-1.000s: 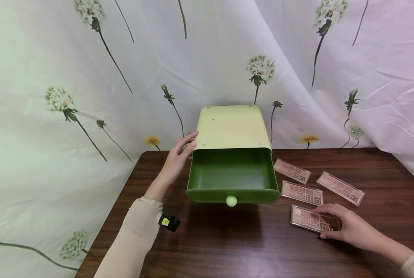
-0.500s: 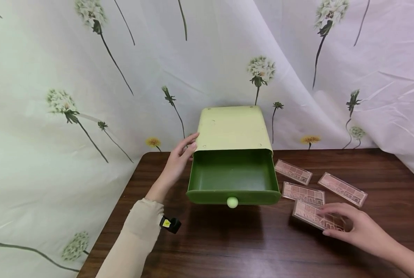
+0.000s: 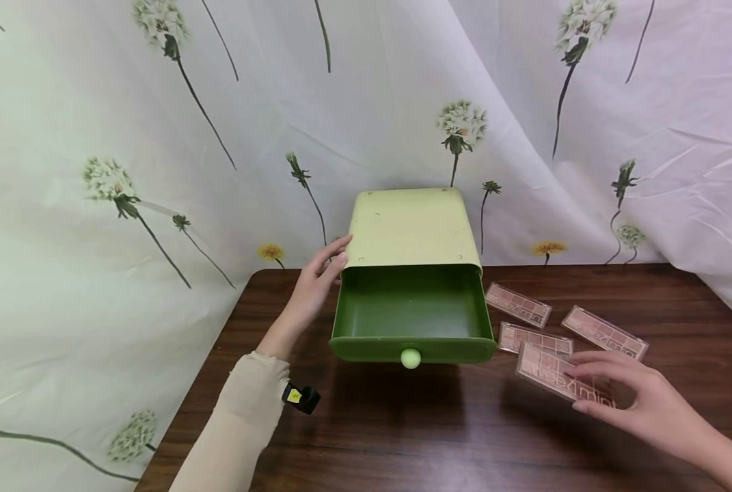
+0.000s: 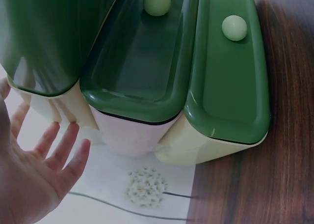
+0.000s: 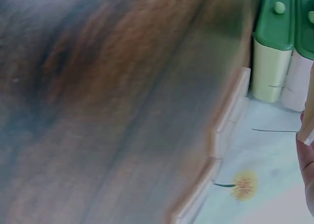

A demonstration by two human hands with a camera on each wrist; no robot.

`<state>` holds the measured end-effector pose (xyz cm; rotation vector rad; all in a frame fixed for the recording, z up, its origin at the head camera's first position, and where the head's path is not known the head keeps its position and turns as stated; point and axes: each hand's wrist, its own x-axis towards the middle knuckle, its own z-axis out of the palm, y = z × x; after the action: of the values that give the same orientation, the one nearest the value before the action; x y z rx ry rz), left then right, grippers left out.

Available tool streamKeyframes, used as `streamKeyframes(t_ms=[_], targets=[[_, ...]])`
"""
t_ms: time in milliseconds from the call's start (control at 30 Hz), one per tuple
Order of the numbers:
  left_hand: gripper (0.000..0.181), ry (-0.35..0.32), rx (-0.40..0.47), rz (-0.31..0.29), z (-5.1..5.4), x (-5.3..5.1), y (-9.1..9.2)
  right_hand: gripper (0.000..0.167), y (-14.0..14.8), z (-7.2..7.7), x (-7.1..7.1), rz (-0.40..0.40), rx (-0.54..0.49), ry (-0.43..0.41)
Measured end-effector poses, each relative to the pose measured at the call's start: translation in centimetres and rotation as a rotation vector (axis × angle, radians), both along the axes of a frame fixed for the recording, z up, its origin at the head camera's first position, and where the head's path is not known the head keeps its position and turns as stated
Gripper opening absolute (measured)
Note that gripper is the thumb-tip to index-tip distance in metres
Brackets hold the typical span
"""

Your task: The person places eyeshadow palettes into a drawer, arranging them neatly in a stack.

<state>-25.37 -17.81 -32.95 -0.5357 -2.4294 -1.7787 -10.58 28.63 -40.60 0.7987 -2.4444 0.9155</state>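
- Right hand (image 3: 639,396) has a slim palette (image 3: 551,373) pinched between thumb and fingers, held just above the table (image 3: 402,427). My guess: a flat thing like that is easiest to grab across its width.
- Left hand (image 3: 316,279) has its fingers spread against the side of the drawer box (image 3: 411,225), probably steadying it, since the top drawer (image 3: 458,350) is pulled way out and might make it front-heavy.
- Three more palettes (image 3: 536,340) lie loosely beside the box, within easy reach of the right hand.
- Materials: palettes look like clear plastic with raised lettering over pinkish pans. Box is glossy, round-cornered, cream and pink with green drawers and ball knobs (image 3: 411,358). Table's dark, streaky woodgrain.
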Motion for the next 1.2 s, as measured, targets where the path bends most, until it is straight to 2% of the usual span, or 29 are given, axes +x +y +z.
streamKeyframes(t_ms=[133, 367, 700, 900, 1067, 1200], targets=[[0.047, -0.005, -0.005, -0.005, -0.1, 0.0, 0.0, 0.059, -0.3, 1.0, 0.2, -0.007, -0.017, 0.013], [0.046, -0.01, 0.013, 0.014, -0.8, 0.2, -0.1, 0.064, -0.6, 2.6, -0.1, 0.058, -0.059, 0.104], [0.045, 0.039, 0.022, 0.023, -1.3, 0.2, 0.3, 0.058, -1.0, 4.9, -0.5, 0.088, -0.068, 0.166], [0.044, 0.051, 0.026, 0.033, -1.2, 0.0, 0.5, 0.05, -1.5, 6.1, -1.1, 0.115, -0.085, 0.195], [0.044, 0.047, 0.029, 0.026, -0.9, -0.1, 0.6, 0.038, -2.8, 7.8, -1.3, 0.149, -0.097, 0.222], [0.045, 0.056, 0.018, 0.023, -0.8, -0.2, 0.4, 0.039, -4.0, 9.2, -1.5, 0.17, -0.09, 0.238]])
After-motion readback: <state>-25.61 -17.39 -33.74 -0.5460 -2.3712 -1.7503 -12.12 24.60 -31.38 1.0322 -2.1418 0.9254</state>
